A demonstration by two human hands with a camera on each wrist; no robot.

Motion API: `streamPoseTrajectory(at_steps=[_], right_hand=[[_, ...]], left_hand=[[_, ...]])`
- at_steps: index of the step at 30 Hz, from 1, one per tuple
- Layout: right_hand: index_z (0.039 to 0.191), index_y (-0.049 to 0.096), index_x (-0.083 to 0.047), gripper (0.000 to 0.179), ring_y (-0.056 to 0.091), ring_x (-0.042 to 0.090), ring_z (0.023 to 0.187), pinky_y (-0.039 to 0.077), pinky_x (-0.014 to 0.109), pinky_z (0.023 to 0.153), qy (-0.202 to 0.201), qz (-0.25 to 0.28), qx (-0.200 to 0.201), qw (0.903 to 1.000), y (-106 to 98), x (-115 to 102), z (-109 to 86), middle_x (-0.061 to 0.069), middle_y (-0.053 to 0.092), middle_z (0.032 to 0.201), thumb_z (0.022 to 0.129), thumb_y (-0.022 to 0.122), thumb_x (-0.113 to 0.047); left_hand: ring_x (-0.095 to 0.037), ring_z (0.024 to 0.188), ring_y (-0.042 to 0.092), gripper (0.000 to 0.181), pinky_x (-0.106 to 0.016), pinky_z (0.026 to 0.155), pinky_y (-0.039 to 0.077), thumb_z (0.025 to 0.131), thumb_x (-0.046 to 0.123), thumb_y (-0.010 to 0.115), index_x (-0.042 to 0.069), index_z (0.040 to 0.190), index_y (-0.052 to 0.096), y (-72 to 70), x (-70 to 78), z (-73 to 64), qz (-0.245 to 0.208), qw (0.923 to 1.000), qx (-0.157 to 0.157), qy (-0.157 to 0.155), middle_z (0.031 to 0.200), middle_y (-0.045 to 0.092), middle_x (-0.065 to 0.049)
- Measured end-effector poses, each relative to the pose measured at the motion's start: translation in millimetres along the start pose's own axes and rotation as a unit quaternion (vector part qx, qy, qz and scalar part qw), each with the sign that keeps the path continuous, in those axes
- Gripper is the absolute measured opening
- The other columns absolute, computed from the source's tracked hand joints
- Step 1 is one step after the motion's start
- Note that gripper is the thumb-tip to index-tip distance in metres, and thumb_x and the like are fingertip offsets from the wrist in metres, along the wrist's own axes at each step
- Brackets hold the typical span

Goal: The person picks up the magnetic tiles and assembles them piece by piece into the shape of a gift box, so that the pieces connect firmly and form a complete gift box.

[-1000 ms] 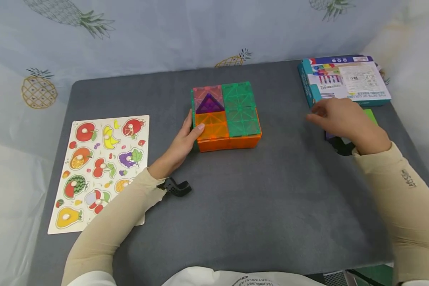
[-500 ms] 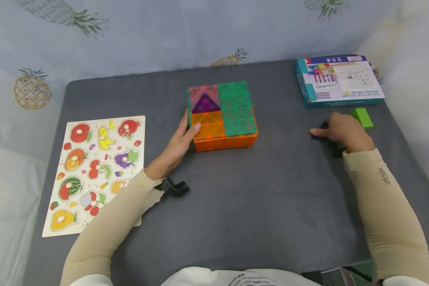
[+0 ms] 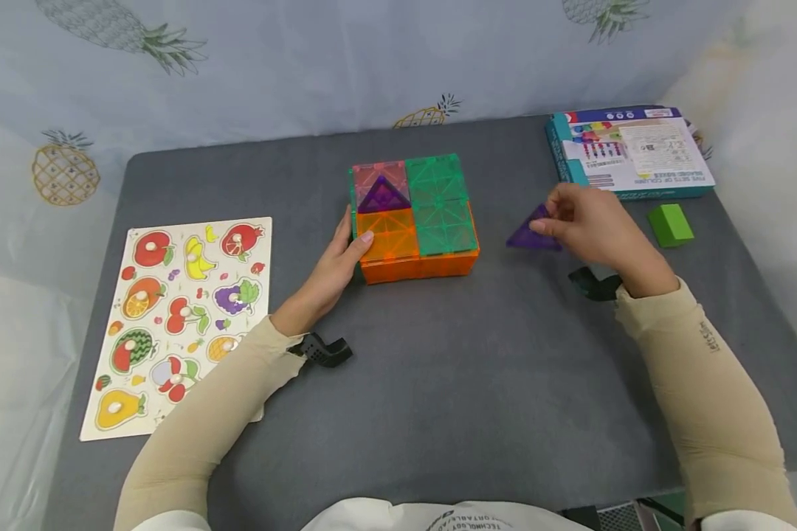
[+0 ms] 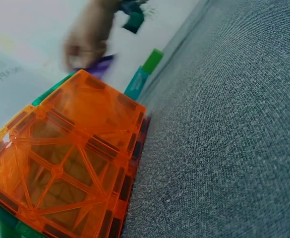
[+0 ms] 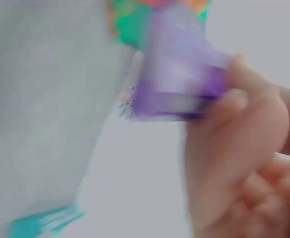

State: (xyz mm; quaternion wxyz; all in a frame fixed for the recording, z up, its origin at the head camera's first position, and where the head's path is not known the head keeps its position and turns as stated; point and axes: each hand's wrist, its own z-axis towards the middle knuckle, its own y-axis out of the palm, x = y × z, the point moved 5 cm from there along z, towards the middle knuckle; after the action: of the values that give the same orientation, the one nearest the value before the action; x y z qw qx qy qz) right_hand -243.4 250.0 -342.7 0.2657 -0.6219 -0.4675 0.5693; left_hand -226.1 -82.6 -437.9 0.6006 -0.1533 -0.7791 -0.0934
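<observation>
My right hand (image 3: 591,221) pinches a purple triangular magnetic tile (image 3: 530,233) between thumb and fingers, to the right of a box built of magnetic tiles (image 3: 446,214). The held triangular tile (image 5: 177,74) is blurred in the right wrist view. The box has green, orange and pink square tiles on top and orange ones on its front side. Another purple triangular tile (image 3: 384,195) sits on its pink tile. My left hand (image 3: 332,262) holds the box at its left side, thumb on the orange top tile and fingers along the side wall, partly hidden.
A green block (image 3: 671,226) lies at the right, in front of a flat blue-and-white carton (image 3: 634,151). On the left is a fruit peg puzzle board (image 3: 173,284), partly under my left forearm. A pineapple-print curtain (image 3: 292,66) hangs behind the grey table (image 3: 452,391).
My right hand picked up the purple triangular tile beside the green block and has carried it left toward the box. My left hand stays on the box.
</observation>
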Motion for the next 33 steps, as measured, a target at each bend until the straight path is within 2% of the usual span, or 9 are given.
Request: streamPoseTrajectory(at_steps=[3, 5, 9, 11, 16, 19, 23, 27, 33], right_hand=[[0.097, 0.057, -0.005, 0.023, 0.059, 0.009, 0.065, 0.047, 0.017, 0.056, -0.076, 0.056, 0.087, 0.9917, -8.8, -39.1, 7.6, 0.010, 0.066, 0.088, 0.090, 0.068, -0.024], [0.098, 0.058, -0.004, 0.020, 0.061, 0.000, 0.067, 0.048, 0.011, 0.060, -0.130, 0.081, 0.113, 0.9817, -9.2, -60.1, 15.4, 0.010, 0.068, 0.090, 0.089, 0.069, -0.018], [0.098, 0.059, -0.001, 0.017, 0.062, 0.002, 0.071, 0.047, 0.011, 0.068, -0.203, 0.093, 0.113, 0.9683, -2.4, -85.8, 31.1, 0.010, 0.068, 0.089, 0.090, 0.067, -0.014], [0.099, 0.059, -0.002, 0.016, 0.062, 0.009, 0.075, 0.047, 0.016, 0.070, -0.214, 0.078, 0.092, 0.9695, 3.8, -90.1, 38.8, 0.009, 0.067, 0.090, 0.091, 0.065, -0.015], [0.098, 0.059, -0.005, 0.014, 0.062, 0.020, 0.082, 0.048, 0.033, 0.072, -0.218, 0.024, 0.041, 0.9748, 17.9, -88.7, 50.1, 0.009, 0.068, 0.090, 0.093, 0.063, -0.017], [0.098, 0.060, -0.005, 0.013, 0.063, 0.023, 0.084, 0.049, 0.038, 0.073, -0.223, 0.012, 0.036, 0.9741, 20.0, -87.2, 49.3, 0.011, 0.068, 0.090, 0.093, 0.063, -0.016], [0.101, 0.062, -0.006, 0.014, 0.061, 0.022, 0.085, 0.049, 0.038, 0.074, -0.216, 0.012, 0.038, 0.9756, 20.3, -82.3, 48.3, 0.009, 0.067, 0.093, 0.093, 0.064, -0.017], [0.107, 0.062, -0.006, 0.021, 0.060, 0.021, 0.087, 0.049, 0.036, 0.075, -0.189, 0.017, 0.043, 0.9810, 19.5, -68.7, 45.3, 0.009, 0.066, 0.099, 0.094, 0.062, -0.023], [0.110, 0.062, -0.006, 0.029, 0.060, 0.023, 0.087, 0.048, 0.039, 0.075, -0.128, 0.009, 0.040, 0.9910, 22.0, -32.9, 35.3, 0.011, 0.067, 0.099, 0.097, 0.056, -0.031]], left_hand=[[-0.008, 0.147, -0.011, 0.071, -0.043, 0.121, -0.002, 0.102, 0.040, 0.041, 0.031, 0.153, -0.008, -1.5, -2.1, -1.0, -0.002, 1.0000, 0.001, -0.002, 0.160, -0.012, 0.011], [-0.009, 0.147, -0.012, 0.071, -0.043, 0.121, -0.002, 0.102, 0.038, 0.041, 0.030, 0.153, -0.008, -1.2, -2.7, -1.4, -0.003, 1.0000, 0.001, -0.003, 0.161, -0.012, 0.010], [-0.010, 0.147, -0.011, 0.070, -0.043, 0.121, -0.001, 0.103, 0.036, 0.041, 0.029, 0.153, -0.008, 1.7, -2.4, -1.1, -0.005, 1.0000, -0.002, 0.001, 0.161, -0.012, 0.009], [-0.010, 0.148, -0.011, 0.070, -0.043, 0.121, -0.001, 0.103, 0.037, 0.041, 0.030, 0.153, -0.007, 2.8, -2.3, -0.8, -0.007, 1.0000, -0.002, 0.002, 0.161, -0.011, 0.009], [-0.008, 0.147, -0.009, 0.070, -0.043, 0.121, -0.001, 0.102, 0.040, 0.041, 0.032, 0.153, -0.006, 4.5, -1.2, 0.6, -0.008, 0.9999, 0.002, 0.008, 0.161, -0.009, 0.011], [-0.009, 0.148, -0.009, 0.071, -0.043, 0.121, -0.001, 0.101, 0.041, 0.042, 0.032, 0.153, -0.005, 4.2, -0.9, 1.0, -0.005, 0.9999, 0.002, 0.010, 0.161, -0.009, 0.011], [-0.009, 0.148, -0.008, 0.071, -0.043, 0.121, 0.000, 0.101, 0.042, 0.042, 0.033, 0.153, -0.005, 2.7, -1.2, 0.9, -0.007, 0.9999, 0.004, 0.008, 0.161, -0.008, 0.012], [-0.009, 0.148, -0.009, 0.070, -0.043, 0.121, 0.000, 0.101, 0.041, 0.041, 0.033, 0.153, -0.006, 2.1, -1.3, 0.6, -0.009, 0.9999, 0.001, 0.007, 0.161, -0.009, 0.012], [-0.008, 0.147, -0.010, 0.070, -0.043, 0.121, 0.000, 0.102, 0.041, 0.041, 0.033, 0.153, -0.006, 0.5, -2.4, -0.9, -0.008, 0.9999, -0.004, 0.006, 0.161, -0.010, 0.012]])
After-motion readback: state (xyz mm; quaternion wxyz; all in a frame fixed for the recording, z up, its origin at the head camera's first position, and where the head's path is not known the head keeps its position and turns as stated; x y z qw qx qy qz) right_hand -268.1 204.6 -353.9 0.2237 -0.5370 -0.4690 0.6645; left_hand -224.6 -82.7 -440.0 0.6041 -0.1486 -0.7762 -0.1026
